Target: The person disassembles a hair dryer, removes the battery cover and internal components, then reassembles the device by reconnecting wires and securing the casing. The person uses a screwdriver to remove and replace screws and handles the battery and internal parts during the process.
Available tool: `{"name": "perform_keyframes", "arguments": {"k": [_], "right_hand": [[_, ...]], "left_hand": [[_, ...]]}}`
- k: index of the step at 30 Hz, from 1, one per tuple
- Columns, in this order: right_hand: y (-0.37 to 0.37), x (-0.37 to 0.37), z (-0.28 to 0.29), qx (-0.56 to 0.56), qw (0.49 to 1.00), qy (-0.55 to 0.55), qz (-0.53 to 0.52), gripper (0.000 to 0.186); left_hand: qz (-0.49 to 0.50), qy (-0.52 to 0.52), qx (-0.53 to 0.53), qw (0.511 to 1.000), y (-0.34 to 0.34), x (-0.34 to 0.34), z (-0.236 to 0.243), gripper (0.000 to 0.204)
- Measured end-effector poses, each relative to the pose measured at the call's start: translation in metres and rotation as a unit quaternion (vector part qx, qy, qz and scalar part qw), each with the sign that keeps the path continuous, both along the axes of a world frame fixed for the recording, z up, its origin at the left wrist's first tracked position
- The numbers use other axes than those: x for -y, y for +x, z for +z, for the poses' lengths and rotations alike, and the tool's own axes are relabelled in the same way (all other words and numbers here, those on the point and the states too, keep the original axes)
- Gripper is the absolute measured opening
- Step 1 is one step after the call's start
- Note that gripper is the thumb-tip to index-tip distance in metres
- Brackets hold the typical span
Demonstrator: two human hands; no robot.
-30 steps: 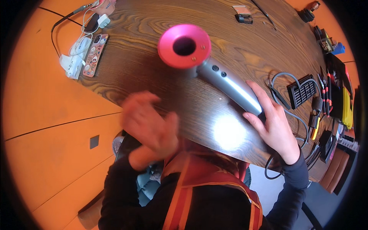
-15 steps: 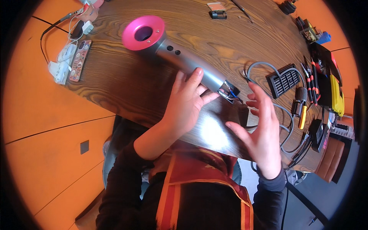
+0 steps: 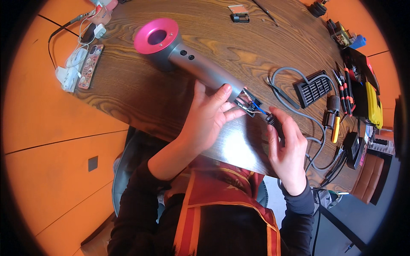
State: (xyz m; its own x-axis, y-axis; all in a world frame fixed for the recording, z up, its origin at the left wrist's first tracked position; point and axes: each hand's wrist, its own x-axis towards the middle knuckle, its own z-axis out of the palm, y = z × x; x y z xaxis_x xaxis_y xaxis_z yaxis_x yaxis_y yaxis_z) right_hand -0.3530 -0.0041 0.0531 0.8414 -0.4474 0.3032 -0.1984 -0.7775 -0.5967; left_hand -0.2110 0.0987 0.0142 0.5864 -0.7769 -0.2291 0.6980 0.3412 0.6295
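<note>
A hair dryer with a grey handle and a pink ring-shaped head slants over the table. Around the lower part of its handle, my left hand is closed, thumb on top. The handle's bottom end is uncovered, showing a dark inner part with blue and pale wires. Those wires run toward a black ribbed cord sleeve. My right hand pinches that sleeve between thumb and fingers, just beyond the open handle end. Part of the sleeve is hidden by the fingers.
On the right, a grey cable with bare ends loops beside a black bit case, pliers and a yellow-handled tool. A patterned phone and a white power strip lie left. Small black parts sit at the back.
My right hand has come down from hovering open and closed on the black cord sleeve. The hair dryer, still in my left hand, has shifted slightly left.
</note>
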Motion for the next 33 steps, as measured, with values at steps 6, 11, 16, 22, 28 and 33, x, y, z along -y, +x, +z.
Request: {"name": "perform_keyframes", "arguments": {"k": [6, 11, 16, 22, 28, 33], "right_hand": [[-0.008, 0.002, 0.0, -0.09, 0.989, -0.111, 0.045, 0.059], [-0.007, 0.004, 0.001, -0.104, 0.99, -0.078, 0.049, 0.059], [-0.004, 0.001, 0.009, -0.153, 0.978, -0.129, 0.065, 0.059], [-0.003, -0.01, 0.013, -0.22, 0.947, -0.222, 0.069, 0.062], [0.003, -0.01, 0.014, -0.206, 0.961, -0.166, 0.083, 0.063], [0.009, -0.006, 0.018, -0.157, 0.98, -0.095, 0.083, 0.045]], "left_hand": [[0.007, 0.022, 0.003, 1.0, -0.003, -0.003, 0.0, 0.031], [0.009, 0.019, 0.003, 1.0, -0.001, -0.002, 0.001, 0.03], [0.014, 0.033, 0.017, 0.999, -0.003, -0.002, 0.0, 0.029], [0.016, 0.054, 0.056, 0.997, -0.003, -0.003, -0.008, 0.03], [0.014, 0.054, 0.039, 0.998, 0.001, -0.006, -0.012, 0.061], [0.039, 0.045, 0.082, 0.995, 0.003, -0.002, -0.016, 0.065]]}}
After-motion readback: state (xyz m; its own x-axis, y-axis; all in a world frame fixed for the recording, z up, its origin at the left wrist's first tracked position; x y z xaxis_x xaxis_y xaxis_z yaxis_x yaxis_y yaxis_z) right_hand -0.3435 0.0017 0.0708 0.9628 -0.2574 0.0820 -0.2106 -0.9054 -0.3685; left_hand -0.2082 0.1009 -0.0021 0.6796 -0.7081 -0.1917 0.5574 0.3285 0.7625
